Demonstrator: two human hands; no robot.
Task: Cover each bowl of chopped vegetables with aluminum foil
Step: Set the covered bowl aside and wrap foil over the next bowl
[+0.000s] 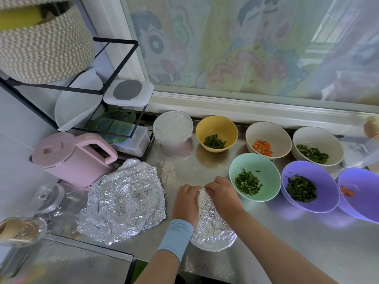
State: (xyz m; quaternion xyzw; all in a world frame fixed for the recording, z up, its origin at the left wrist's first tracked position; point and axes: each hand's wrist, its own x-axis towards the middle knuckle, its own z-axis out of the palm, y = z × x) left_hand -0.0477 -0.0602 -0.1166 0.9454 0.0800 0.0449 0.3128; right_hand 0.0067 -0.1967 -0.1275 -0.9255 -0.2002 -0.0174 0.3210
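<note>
Left hand (185, 201) and right hand (222, 193) both have fingers curled over the far rim of the near bowl, pinching the foil (213, 228) down. That bowl sits on the worktop (287, 232) near its front edge. Risks as I judge them: the thin foil may tear if tugged hard at the rim. A pull toward the body could slide the bowl off the front. The right forearm runs just beside the green bowl (264, 171) and could knock it. Six bowls are still open. Hidden: the near bowl is fully wrapped, so its colour and contents can't be told, and the fingertips are tucked behind the foil. The covered bowl (172, 128) at the back hides its contents. The far purple bowl (361, 181) is cut off at the right. Can't tell if anything lies under the spare foil (125, 203).
</note>
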